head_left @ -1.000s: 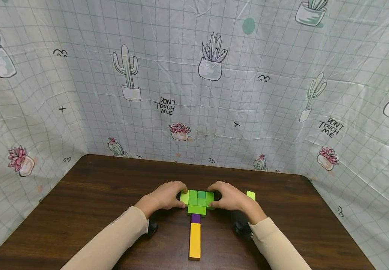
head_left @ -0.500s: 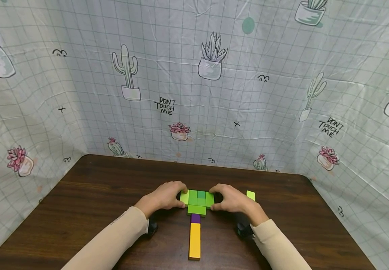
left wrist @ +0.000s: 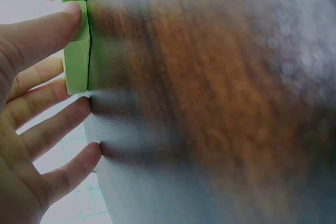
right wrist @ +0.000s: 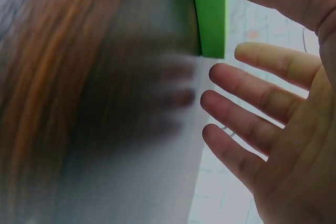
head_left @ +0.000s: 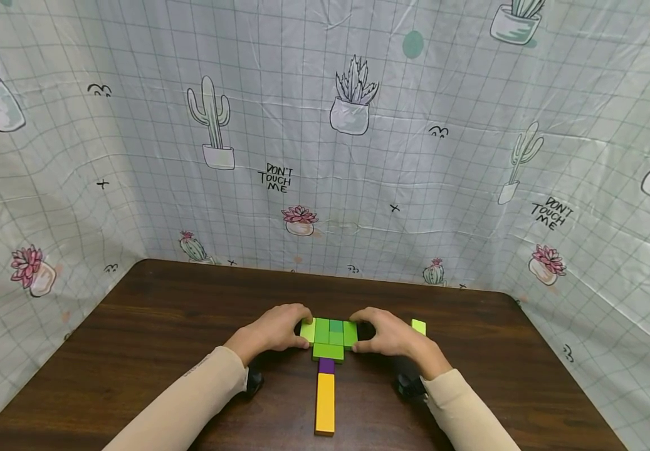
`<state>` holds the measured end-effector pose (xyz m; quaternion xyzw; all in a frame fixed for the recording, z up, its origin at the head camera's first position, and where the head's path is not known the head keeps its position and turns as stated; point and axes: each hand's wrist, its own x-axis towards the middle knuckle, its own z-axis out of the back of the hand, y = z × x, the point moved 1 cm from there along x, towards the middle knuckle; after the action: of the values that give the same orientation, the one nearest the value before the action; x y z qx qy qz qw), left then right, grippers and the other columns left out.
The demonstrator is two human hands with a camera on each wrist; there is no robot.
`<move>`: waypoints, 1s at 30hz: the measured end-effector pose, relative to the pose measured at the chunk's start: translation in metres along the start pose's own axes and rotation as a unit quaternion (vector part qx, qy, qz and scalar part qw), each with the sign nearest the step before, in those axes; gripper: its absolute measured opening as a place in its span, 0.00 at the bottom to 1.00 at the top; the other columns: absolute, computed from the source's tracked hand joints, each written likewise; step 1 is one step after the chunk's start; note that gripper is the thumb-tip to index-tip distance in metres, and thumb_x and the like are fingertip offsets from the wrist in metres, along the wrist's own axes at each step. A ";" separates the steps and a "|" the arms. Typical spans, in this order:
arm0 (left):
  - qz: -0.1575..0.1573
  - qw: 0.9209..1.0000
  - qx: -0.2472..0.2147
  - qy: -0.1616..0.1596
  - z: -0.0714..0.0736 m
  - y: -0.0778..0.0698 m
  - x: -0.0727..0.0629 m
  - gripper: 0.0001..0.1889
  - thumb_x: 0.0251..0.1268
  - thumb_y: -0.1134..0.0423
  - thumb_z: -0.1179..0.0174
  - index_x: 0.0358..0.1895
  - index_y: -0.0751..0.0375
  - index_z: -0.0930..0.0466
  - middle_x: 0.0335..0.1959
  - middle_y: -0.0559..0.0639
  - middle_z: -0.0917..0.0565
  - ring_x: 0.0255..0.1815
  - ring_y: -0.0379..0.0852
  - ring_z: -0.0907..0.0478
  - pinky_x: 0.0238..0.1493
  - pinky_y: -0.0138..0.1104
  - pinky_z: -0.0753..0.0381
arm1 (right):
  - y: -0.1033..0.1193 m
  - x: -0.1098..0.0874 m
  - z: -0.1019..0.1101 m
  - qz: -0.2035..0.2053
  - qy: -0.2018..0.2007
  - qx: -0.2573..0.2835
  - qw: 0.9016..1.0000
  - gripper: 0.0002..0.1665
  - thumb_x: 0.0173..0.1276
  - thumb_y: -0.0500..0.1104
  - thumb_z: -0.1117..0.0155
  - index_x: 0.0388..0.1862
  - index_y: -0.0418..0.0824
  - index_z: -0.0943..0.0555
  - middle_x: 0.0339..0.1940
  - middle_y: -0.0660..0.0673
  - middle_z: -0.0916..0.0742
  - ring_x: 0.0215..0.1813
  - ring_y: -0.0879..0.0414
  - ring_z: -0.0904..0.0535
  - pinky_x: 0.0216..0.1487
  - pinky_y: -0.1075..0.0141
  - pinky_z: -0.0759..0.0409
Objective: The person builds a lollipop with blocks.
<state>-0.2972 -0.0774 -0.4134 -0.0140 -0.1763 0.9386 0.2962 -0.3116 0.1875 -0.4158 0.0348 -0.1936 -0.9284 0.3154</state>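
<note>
Several green blocks [head_left: 323, 331] lie side by side, with one green block [head_left: 328, 352] across their near side. My left hand [head_left: 274, 329] pinches the light green block [head_left: 308, 332] at the row's left end, its thumb on the near edge. In the left wrist view, the thumb [left wrist: 44, 34] rests on that block while two lower fingertips extend past it. My right hand [head_left: 383, 332] is around the right-end green block [head_left: 350, 335]. In the right wrist view, its fingers [right wrist: 252, 116] are spread and apart from the block [right wrist: 211, 22]; the thumb is close to or touching it.
A purple block [head_left: 326, 366] and a long yellow block [head_left: 325, 404] continue in line toward the near edge of the dark wooden table [head_left: 189, 300]. Beyond the right hand lies another light green block [head_left: 419, 326]. A patterned curtain [head_left: 302, 125] surrounds the table's back and sides.
My right hand has shifted slightly to the right, its fingers loosening from the right-end block. The left hand and the block layout look the same.
</note>
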 end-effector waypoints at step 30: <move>0.000 1.000 -0.001 0.005 -0.001 0.000 0.000 0.23 0.56 0.53 0.31 0.53 0.59 0.22 0.54 0.52 0.22 0.54 0.50 0.26 0.54 0.44 0.25 | -0.058 -0.058 0.031 -0.092 -0.084 -0.090 0.988 0.27 0.57 0.49 0.28 0.54 0.39 0.20 0.50 0.44 0.20 0.42 0.53 0.26 0.39 0.58 0.26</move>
<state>-0.2973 -0.0774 -0.4147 -0.0188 -0.1760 0.9382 0.2973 -0.3046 0.2747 -0.4125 -0.0536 -0.1311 -0.9668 0.2129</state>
